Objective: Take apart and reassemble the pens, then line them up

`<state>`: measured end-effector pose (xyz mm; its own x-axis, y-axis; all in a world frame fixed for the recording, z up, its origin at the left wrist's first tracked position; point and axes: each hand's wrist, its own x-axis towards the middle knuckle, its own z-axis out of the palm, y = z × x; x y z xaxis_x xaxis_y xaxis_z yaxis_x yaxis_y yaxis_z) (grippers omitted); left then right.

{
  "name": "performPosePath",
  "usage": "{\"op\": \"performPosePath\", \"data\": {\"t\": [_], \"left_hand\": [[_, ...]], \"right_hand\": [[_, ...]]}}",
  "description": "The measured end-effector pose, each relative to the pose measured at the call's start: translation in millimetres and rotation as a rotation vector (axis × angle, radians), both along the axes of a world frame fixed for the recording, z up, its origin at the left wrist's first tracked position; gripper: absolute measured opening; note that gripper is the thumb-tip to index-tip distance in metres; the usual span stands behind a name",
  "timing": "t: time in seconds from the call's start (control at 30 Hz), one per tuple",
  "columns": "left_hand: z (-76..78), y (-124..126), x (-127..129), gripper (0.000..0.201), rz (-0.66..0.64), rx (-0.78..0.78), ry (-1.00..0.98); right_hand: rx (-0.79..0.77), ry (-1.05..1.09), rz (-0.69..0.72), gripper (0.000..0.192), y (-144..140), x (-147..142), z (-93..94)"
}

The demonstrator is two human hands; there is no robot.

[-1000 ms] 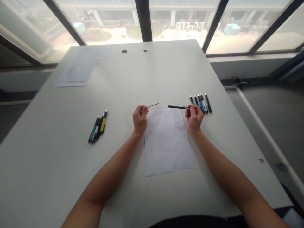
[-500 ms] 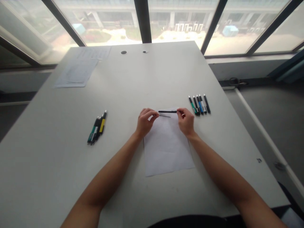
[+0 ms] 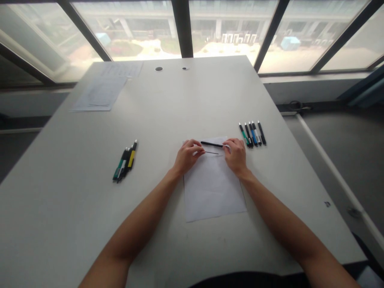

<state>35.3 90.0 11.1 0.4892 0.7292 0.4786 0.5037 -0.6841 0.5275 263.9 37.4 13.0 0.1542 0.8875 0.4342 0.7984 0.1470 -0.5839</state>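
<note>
Left hand [image 3: 187, 155] curled, fingertips pinching one end of thin dark pen refill [image 3: 211, 153], lying level and pointing toward 3 o'clock. Right hand [image 3: 236, 154] also curled, pinching slim black pen barrel [image 3: 211, 144] by its right end, open end aimed toward 9 o'clock. Barrel just beyond refill, nearly parallel, close but apart. Both held low over top edge of white sheet of paper [image 3: 213, 188] at centre of pale grey table [image 3: 186, 100]. At 3 o'clock of right hand, row of five pens with black, green and blue bodies [image 3: 252, 134]. At 9 o'clock of left hand, well apart, cluster of green, black and yellow pens [image 3: 125, 161]. At 11 o'clock, far corner, pale printed sheets [image 3: 103, 88].
</note>
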Motion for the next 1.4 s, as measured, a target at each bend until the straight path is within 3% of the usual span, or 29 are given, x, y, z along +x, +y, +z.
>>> {"op": "performPosePath", "data": {"t": [0.33,0.6,1.4], "left_hand": [[15.2,-3,1,0.014,0.133,0.121,-0.177],[13.5,2,-6,0.014,0.35,0.124,-0.312],[15.0,-1,-2,0.014,0.197,0.122,-0.291]], "right_hand": [[0.098,0.044,0.245,0.017,-2,-6,6.7],[0.227,0.312,0.066,0.017,6,4,0.5],[0.163,0.251,0.105,0.019,3,-1,2.8]]}}
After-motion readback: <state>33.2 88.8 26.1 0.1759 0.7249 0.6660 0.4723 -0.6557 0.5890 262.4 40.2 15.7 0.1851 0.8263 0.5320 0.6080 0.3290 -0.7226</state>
